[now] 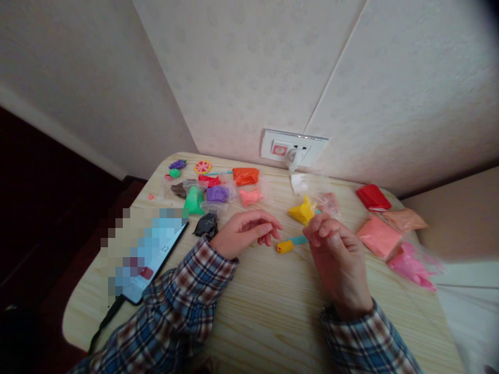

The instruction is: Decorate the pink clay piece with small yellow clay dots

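My left hand (249, 232) hovers over the middle of the table, fingers loosely curved and a little apart, with nothing visible in them. To its right, my right hand (340, 259) is raised with thumb and fingertips pinched together; whatever they hold, if anything, is too small to make out. Between the hands lies a small yellow clay roll (285, 246) with a red mark on its end. A flat light-blue tool (299, 240) touches it and runs behind my right fingers. A bag of yellow clay (301, 211) sits just beyond.
Clay bags in green (194, 201), purple (217, 194), black (206, 224) and orange (246, 176) lie left of centre. Several pink and red packs, including a salmon one (379, 236), lie right. A phone (150, 265) rests left. Clay grapes (178, 164) and a round slice (202, 167) sit behind.
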Tool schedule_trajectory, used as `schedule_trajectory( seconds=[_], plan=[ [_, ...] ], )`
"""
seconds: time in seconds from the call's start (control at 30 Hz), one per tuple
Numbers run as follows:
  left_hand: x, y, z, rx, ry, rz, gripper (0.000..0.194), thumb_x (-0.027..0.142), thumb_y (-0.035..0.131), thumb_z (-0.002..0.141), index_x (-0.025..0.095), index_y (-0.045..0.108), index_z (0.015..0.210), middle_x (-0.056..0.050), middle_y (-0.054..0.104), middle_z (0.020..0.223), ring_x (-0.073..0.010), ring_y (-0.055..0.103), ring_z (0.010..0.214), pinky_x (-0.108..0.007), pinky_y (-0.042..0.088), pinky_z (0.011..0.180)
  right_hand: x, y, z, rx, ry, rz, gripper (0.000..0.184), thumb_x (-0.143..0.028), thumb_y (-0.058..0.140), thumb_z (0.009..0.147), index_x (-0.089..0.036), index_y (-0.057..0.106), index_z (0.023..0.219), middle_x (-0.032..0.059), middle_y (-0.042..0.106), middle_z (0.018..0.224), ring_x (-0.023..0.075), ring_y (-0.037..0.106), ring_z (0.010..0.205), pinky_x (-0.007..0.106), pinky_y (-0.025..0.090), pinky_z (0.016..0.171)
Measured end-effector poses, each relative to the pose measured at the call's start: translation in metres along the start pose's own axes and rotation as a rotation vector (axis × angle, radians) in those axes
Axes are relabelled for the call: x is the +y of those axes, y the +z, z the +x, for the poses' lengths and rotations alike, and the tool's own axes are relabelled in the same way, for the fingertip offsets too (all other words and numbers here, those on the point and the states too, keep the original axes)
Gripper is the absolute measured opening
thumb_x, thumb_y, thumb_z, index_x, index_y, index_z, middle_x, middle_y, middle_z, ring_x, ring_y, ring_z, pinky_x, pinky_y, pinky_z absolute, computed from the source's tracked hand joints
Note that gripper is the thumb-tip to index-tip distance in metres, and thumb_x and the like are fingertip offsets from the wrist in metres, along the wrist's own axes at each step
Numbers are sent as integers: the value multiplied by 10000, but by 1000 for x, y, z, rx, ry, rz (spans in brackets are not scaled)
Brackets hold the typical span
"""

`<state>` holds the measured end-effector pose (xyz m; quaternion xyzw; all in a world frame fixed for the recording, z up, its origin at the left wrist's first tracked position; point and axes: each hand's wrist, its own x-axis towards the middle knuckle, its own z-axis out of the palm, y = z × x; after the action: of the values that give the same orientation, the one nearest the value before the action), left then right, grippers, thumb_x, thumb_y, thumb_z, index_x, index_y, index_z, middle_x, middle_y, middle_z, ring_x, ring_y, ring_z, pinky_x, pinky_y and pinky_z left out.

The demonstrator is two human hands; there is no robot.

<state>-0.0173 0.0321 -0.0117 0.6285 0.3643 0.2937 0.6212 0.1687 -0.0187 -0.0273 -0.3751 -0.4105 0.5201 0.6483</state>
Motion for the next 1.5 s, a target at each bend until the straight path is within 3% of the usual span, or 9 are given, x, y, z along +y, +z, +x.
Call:
schedule_trajectory(
  seconds=[0.1,0.17,0.27,0.37,0.53,0.73,0.87,1.1,1.5],
  plan=[
    [-2,3,-1,67,99,223,223,271,493,914,130,666,929,-38,573,807,-135,526,696,-274,460,665,-2,3,-1,-22,-7,-5,300,-442,656,838,-216,626,644,-13,459,687,143,422,674,295,337,653],
    [-4,6,-2,59,161,348,187,272,574,882,139,681,958,-34,533,844,-150,518,746,-284,465,704,-2,5,-1,-26,-4,-9,318,-436,629,859,-213,596,634,-13,448,677,148,425,680,297,334,655],
    [-7,8,-3,-21,236,493,293,286,742,764,146,683,1014,-38,528,897,-174,533,811,-304,485,761,-2,5,-1,-11,6,-28,202,-372,649,857,-224,616,724,-15,473,736,140,428,694,285,334,647],
    [-9,10,-4,-92,288,617,334,201,776,718,144,684,1034,-52,551,930,-193,541,844,-323,488,799,-1,2,0,-6,2,-76,77,-311,665,852,-241,664,822,-7,529,807,137,448,726,274,340,641],
    [-10,12,-5,-89,328,732,247,140,647,810,120,685,1054,-74,562,928,-201,548,820,-327,490,750,-1,2,-1,-54,-48,-165,319,-381,517,938,-220,605,678,-7,495,688,154,463,711,298,361,665],
    [-10,11,-5,38,354,647,239,274,589,887,130,688,1050,-50,559,864,-164,558,773,-278,498,683,-3,3,0,-68,-106,-373,42,-234,652,864,-256,664,830,-8,571,841,153,517,847,300,392,775],
    [-5,11,-4,94,367,514,283,360,582,895,119,703,980,-25,554,798,-103,510,617,-211,447,543,-5,3,1,-109,-150,-495,129,-191,666,849,-300,731,873,1,596,959,162,529,974,322,387,888],
    [0,10,-2,109,354,381,454,534,569,859,106,715,902,-26,564,755,-102,506,595,-219,428,533,-6,3,-1,-167,-158,-538,226,-214,632,879,-394,737,966,5,573,1038,178,516,1044,357,393,930],
    [-1,10,-2,90,349,314,447,530,582,850,107,719,899,-33,568,766,-128,513,654,-247,433,599,-8,6,-3,-215,-118,-495,219,-230,633,876,-399,741,964,6,562,1065,175,518,1063,339,413,938]
  ],
)
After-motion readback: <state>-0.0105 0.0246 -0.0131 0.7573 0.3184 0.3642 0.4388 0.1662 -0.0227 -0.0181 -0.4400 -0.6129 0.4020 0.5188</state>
